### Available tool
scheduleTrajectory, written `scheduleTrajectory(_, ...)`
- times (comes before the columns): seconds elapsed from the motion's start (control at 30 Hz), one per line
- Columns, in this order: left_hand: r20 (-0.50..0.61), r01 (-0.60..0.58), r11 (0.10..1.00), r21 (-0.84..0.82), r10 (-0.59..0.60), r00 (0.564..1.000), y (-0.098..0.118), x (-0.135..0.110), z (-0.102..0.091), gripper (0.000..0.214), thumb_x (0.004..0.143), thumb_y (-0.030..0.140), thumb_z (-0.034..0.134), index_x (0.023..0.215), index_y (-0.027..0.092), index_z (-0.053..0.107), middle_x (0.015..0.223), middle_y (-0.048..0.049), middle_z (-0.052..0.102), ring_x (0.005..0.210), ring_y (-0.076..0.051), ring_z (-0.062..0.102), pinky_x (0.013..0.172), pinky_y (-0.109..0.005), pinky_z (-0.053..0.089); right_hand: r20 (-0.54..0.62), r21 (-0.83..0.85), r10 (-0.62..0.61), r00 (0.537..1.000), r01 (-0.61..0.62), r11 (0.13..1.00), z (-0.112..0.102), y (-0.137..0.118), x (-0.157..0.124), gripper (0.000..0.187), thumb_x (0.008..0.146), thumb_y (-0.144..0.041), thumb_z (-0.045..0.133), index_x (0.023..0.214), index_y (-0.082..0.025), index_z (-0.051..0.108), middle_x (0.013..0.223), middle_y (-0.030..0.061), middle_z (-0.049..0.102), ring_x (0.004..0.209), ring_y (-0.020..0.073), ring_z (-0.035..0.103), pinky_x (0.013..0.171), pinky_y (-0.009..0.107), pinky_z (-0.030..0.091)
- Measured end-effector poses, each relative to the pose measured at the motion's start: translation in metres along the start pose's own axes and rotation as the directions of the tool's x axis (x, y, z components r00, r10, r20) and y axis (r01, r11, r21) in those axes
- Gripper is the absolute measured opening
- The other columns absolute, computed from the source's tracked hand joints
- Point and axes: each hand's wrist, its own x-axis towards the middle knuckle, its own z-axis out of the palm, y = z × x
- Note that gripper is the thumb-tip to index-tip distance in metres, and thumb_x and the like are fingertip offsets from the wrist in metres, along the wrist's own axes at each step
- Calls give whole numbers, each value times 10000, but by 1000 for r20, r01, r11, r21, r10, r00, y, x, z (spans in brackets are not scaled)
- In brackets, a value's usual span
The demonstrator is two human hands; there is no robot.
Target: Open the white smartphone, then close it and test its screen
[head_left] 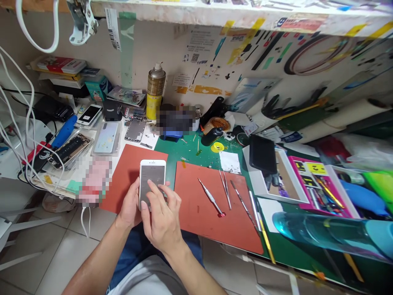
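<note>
A white smartphone with a grey, lit screen is held upright above the bench's front edge. My left hand grips it from the left side and behind, fingers closed round its edge. My right hand lies over the lower half of the phone, its forefinger stretched out and touching the screen, the other fingers loosely curled and holding nothing. Both hands hover over the gap between two red mats.
On the right red mat lie a metal pry tool, tweezers and further thin tools. A spray can stands at the wall. Phone parts and opened phones crowd the left, trays of tools the right, white cables hang far left.
</note>
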Motion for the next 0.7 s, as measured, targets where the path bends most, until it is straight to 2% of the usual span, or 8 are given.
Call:
scheduleTrajectory(0.27, 4, -20, 1000, -4, 20, 1000, 0, 3, 0, 593, 1028, 460, 426, 1493, 102, 512, 1330, -163, 684, 1283, -325, 617, 1170, -447, 365, -56, -35, 35, 998, -37, 999, -3, 7, -6, 202, 962, -211, 542, 1148, -160, 604, 1361, 126, 653, 1223, 322, 517, 988, 479, 389)
scheduleTrajectory(0.43, 14, -29, 1000, -6, 29, 999, -1, 3, 0, 580, 1029, 462, 425, 1496, 129, 513, 1341, -160, 678, 1261, -328, 632, 1141, -459, 398, -72, 30, 18, 997, -15, 999, -6, 8, -8, 178, 961, -190, 547, 1129, -158, 594, 1361, 140, 649, 1196, 319, 531, 968, 484, 403)
scheduleTrajectory(0.6, 41, -35, 999, 34, 33, 999, 1, 4, 3, 583, 1038, 480, 384, 1443, 102, 566, 1337, -193, 673, 1214, -344, 659, 1069, -481, 465, -193, 119, 19, 981, 4, 993, -17, 14, -21, 183, 912, -73, 570, 1067, -163, 609, 1163, 128, 721, 1039, 260, 581, 891, 437, 460)
scheduleTrajectory(0.7, 37, -36, 998, 41, 35, 999, 1, 4, 4, 573, 1037, 472, 389, 1443, 108, 565, 1342, -203, 666, 1201, -359, 663, 1034, -508, 489, -180, 115, 25, 983, -4, 993, -20, 18, -28, 141, 908, -80, 581, 1007, -171, 626, 1086, 111, 734, 963, 242, 575, 855, 426, 459)
